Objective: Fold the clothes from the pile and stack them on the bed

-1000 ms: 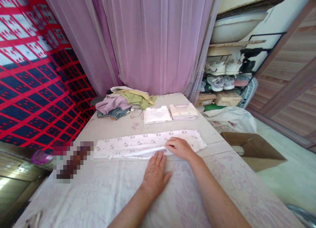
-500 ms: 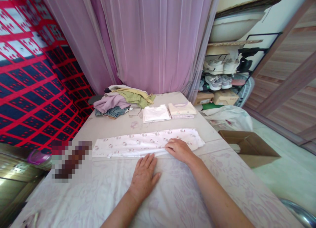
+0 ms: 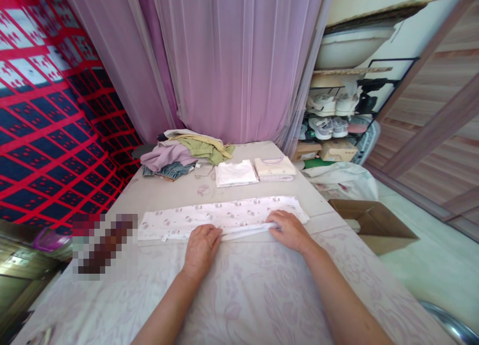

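At near edge of printed garment [image 3: 224,216] — L hand [image 3: 201,241] & R hand [image 3: 290,230] pinching.

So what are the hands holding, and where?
Both the left hand and right hand grip the near long edge of the patterned white garment lying on the table.

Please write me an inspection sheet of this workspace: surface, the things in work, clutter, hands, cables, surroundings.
Surface: table under a pale flowered cloth.
Things in work: long white printed garment, folded into a strip, flat across the table.
Clutter: heap of unfolded clothes; two folded pieces, white and cream, at the far end.
Hands: left hand and right hand both pinch the garment's near edge.
Cables: nothing seen.
Surroundings: pink curtain, shoe rack, open cardboard box on the floor.
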`<state>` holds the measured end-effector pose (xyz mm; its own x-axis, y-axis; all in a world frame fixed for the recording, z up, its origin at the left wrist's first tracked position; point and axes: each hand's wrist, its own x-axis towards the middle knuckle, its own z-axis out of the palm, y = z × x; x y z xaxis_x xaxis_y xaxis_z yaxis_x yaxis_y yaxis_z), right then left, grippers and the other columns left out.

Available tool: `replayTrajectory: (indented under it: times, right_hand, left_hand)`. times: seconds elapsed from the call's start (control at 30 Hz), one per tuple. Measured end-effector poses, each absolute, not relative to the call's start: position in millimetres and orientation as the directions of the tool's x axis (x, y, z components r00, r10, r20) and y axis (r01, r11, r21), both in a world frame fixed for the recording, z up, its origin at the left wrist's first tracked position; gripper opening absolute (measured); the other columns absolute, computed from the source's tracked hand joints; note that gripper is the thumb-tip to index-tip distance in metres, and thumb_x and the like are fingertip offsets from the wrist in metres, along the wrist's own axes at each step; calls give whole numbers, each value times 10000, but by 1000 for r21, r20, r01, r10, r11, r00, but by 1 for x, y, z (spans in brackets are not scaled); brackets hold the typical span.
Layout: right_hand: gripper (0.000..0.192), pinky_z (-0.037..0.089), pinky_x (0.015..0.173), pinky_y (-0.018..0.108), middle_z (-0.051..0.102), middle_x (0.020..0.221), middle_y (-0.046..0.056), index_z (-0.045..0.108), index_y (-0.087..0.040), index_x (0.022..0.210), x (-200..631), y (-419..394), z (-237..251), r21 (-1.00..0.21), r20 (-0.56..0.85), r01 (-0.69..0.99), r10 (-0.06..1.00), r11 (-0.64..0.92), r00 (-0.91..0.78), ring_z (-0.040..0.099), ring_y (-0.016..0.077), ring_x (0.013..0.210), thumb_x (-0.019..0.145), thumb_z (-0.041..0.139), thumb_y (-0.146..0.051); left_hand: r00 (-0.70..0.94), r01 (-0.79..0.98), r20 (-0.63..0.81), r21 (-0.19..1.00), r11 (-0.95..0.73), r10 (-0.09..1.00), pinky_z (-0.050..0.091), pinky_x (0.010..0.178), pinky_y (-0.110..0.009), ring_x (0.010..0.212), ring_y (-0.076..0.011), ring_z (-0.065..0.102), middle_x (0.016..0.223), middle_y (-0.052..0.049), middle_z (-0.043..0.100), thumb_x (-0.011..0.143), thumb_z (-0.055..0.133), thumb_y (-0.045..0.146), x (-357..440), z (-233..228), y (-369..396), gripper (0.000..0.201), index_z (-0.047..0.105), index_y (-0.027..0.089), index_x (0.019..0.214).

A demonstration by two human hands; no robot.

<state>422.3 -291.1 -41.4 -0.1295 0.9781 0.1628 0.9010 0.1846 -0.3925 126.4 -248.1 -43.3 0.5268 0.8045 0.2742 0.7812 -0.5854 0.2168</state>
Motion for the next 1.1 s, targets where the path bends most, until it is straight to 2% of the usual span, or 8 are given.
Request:
replayTrajectory:
  times: [0.23,0.47,0.67,0.8,0.87,1.0,1.1]
  right_hand:
    - [235,406,872,331,675,1005,29,699,-253,961,433,-297,-54,-333,223,926,969,179,-107,578,188,967,881,478,-262]
    - [258,434,821,321,693,953,32,694,-258,965,435,-297,-67,-281,351,944,934,173,-67,602,187,909,911,442,-266]
    - [270,429,832,342,684,1001,58,637,-220,1069,428,-299,-63,-272,360,946,930,178,-71,599,196,928,898,430,-208]
    - [220,398,886,358,658,1083,51,664,-239,936,414,-299,-57,-269,392,919,904,290,-171,561,199,1040,880,461,-176]
    - [227,383,911,377,641,1137,51,681,-254,929,407,-297,-56,-253,397,913,895,319,-203,542,208,1079,874,478,-170]
    - [222,385,900,368,642,1139,53,684,-265,994,400,-288,-57,-249,368,925,911,288,-185,547,204,1062,869,516,-192]
    - [178,389,869,338,657,1097,42,685,-255,961,400,-279,-57,-253,317,935,934,249,-163,563,187,1017,867,539,-215]
  left_hand:
    - [540,789,229,199,-582,810,444,838,-372,914,-212,585,943,-43,673,895,494,248,134,-45,-242,211,687,236,982]
    - [527,782,273,214,-585,805,435,839,-361,906,-208,580,935,-54,669,927,441,279,133,-48,-242,233,662,217,965]
    - [520,788,231,243,-566,823,429,847,-364,918,-211,585,945,-52,674,925,441,271,134,-52,-241,223,654,220,969]
    - [504,798,216,253,-546,836,419,862,-362,937,-215,586,975,-52,677,923,446,268,136,-51,-239,202,623,210,1003]
    - [501,805,214,240,-542,839,416,856,-352,930,-213,586,969,-53,674,920,448,252,138,-48,-238,184,599,205,1015]
    - [483,832,175,212,-512,858,418,803,-332,866,-209,591,876,-51,658,928,421,233,143,-41,-233,161,572,197,970]
    - [459,852,134,214,-478,878,422,779,-324,840,-207,588,845,-50,644,925,400,199,147,-38,-228,170,570,192,940]
